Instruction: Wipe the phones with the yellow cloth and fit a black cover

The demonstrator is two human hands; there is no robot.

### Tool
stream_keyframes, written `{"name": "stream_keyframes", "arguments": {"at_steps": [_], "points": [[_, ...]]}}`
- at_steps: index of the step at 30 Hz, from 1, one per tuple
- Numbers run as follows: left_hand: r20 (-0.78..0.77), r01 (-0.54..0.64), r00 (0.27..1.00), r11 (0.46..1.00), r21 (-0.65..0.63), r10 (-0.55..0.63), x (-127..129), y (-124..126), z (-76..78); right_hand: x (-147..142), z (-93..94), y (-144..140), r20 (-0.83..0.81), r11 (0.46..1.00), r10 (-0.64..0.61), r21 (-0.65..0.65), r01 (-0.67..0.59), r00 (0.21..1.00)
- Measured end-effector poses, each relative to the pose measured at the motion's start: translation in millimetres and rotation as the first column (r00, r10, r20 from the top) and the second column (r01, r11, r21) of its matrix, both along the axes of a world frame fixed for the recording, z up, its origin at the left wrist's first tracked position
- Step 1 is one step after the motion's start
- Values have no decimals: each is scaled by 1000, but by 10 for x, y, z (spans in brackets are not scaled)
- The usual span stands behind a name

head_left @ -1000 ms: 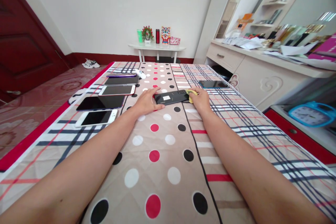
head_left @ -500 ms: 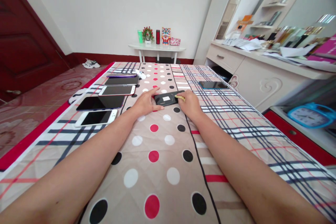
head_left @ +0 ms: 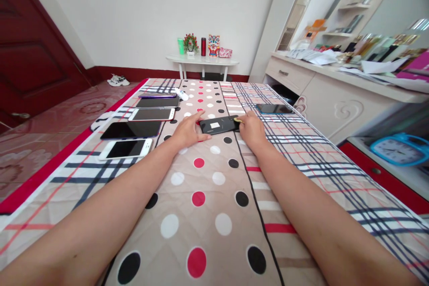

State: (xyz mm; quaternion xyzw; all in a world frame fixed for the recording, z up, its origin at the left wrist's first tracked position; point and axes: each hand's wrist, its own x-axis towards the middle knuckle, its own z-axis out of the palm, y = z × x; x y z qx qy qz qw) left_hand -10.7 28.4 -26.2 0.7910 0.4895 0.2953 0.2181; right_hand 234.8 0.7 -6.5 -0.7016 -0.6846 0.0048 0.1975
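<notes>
Five phones (head_left: 152, 114) near the red left edge (head_left: 20, 196), spotted cover (head_left: 208, 183) spread wide, black phone (head_left: 214, 125) lying in the middle, left hand (head_left: 187, 132) half open, gripping that phone's left end, right hand (head_left: 251, 129) curled, pinching yellow cloth (head_left: 238, 120) at the other

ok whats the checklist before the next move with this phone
1. Left hand in place: ok, thumb and fingers bracket the black phone's left end; how firmly, cannot tell.
2. Right hand has the yellow cloth: ok, pinched at the phone's right end.
3. Whole back visible: not ok, the right hand and cloth cover part of the right end.
4. White label clear of the cloth: ok.
5. Other phones out of the way: ok, the row of phones lies to the left, the blue-edged phone to the right.
6. White bottle capped: cannot tell, too small.
</notes>
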Motion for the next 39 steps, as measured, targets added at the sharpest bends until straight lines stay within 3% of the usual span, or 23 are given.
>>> {"name": "stream_keyframes", "arguments": {"at_steps": [2, 4, 6, 8, 10, 14, 17, 19, 23, 29, 35, 39], "points": [[26, 14, 1000, 1000, 0, -14, 13, -10, 4, -56, -10, -17, -6, 999, 40, 2, -40, 999], [59, 21, 998, 1000, -6, -21, 26, -18, 2, -209, -22, -75, -27, 979, 205, 13, -204, 978], [98, 33, 995, 999, -13, -32, 37, -30, 2, -385, -24, -144, -12, 904, 427, 34, -426, 904], [131, 49, 990, 999, -18, -46, 45, -47, 6, -495, -16, -187, 20, 843, 536, 23, -537, 844], [147, 51, 988, 998, -24, -47, 49, -69, 15, -477, -6, -177, 41, 865, 500, 11, -501, 865], [152, 44, 987, 999, -12, -42, 68, -120, 34, -110, -8, -31, 30, 988, 150, 38, -151, 988], [151, 56, 987, 998, 31, -60, 118, -166, 39, 170, -20, 64, 1, 998, 4, 61, -4, 1000], [151, 68, 985, 994, 81, -80, 167, -201, 41, 227, -20, 80, -32, 995, -9, 101, 13, 999], [182, 78, 978, 986, 148, -104, 253, -260, 40, 15, 8, 22, -65, 987, 88, 143, -78, 994], [242, 100, 959, 975, 200, -149, 285, -265, 8, -420, 62, -117, -44, 915, 384, 154, -374, 922], [245, 84, 960, 973, 215, -137, 291, -253, -19, -416, 19, -130, -93, 863, 479, 232, -448, 873], [252, 97, 957, 978, 186, -143, 281, -240, -10, -477, -1, -173, -104, 818, 563, 211, -535, 820]]}}
